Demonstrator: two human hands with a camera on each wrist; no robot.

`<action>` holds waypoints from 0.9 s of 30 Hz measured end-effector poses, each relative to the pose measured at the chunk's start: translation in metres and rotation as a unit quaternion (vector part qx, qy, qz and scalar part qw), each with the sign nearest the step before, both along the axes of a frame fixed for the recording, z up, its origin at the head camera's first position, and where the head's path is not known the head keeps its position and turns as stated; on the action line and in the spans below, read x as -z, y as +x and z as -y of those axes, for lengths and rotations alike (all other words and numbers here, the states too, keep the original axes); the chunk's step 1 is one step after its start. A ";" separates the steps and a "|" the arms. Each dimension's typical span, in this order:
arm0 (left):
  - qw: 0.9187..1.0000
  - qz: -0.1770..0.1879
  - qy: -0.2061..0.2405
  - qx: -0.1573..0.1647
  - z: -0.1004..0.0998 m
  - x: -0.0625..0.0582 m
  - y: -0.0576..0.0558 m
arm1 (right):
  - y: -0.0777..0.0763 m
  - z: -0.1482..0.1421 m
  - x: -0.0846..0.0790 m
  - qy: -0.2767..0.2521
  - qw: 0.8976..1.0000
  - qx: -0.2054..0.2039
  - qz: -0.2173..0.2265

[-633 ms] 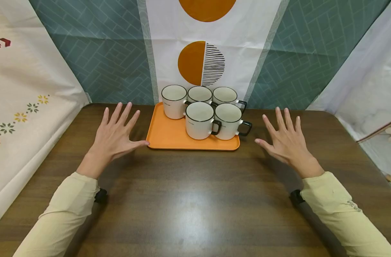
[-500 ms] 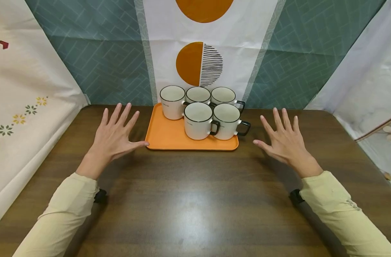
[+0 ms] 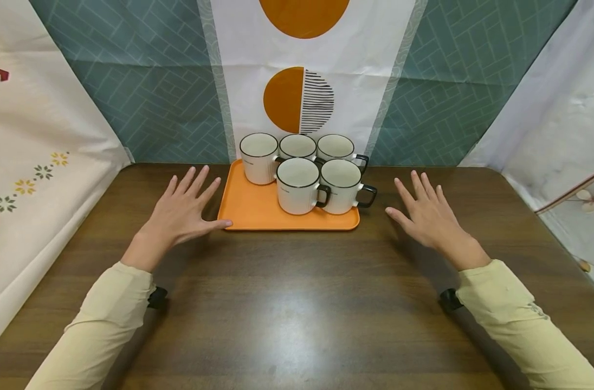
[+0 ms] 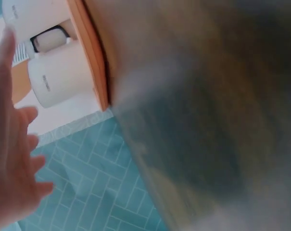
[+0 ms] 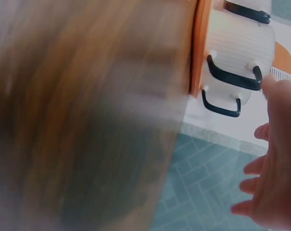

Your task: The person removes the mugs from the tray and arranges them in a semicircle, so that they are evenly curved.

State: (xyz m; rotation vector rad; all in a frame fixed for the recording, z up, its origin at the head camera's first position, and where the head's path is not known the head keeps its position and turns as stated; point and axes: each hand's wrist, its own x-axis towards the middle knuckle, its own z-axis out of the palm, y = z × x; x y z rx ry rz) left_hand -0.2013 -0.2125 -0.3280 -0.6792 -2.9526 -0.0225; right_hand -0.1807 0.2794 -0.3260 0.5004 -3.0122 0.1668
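Several white ribbed mugs with black rims and black handles stand upright on an orange tray (image 3: 248, 211) at the table's far side. In front are a middle mug (image 3: 297, 196) and a right mug (image 3: 337, 196); behind them a left mug (image 3: 259, 165) heads the back row. My left hand (image 3: 182, 212), fingers spread, is left of the tray. Its thumb overlaps the tray's front left corner in the head view; I cannot tell whether it touches. To the right of the tray, apart from the handles, my right hand (image 3: 426, 221) has straight fingers and holds nothing.
The brown wooden table (image 3: 287, 292) extends in front of the tray. A green and white patterned cloth (image 3: 175, 108) hangs right behind the tray. White cloths, such as the flowered left one (image 3: 48, 206), border both sides.
The head view has shifted slightly. My left hand has moved a little right, its thumb now over the tray's corner. The right hand's fingers have lowered slightly. Tray and mugs stay put.
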 end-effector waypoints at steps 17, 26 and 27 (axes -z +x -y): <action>0.930 0.233 0.271 -0.092 -0.011 0.010 -0.036 | -0.027 0.016 0.001 -0.407 0.900 0.046 0.150; 0.878 0.272 0.365 -0.146 -0.021 0.025 -0.050 | -0.045 0.037 0.008 -0.494 0.848 0.070 0.177; 0.873 0.273 0.376 -0.150 -0.022 0.026 -0.051 | -0.046 0.039 0.009 -0.495 0.848 0.066 0.178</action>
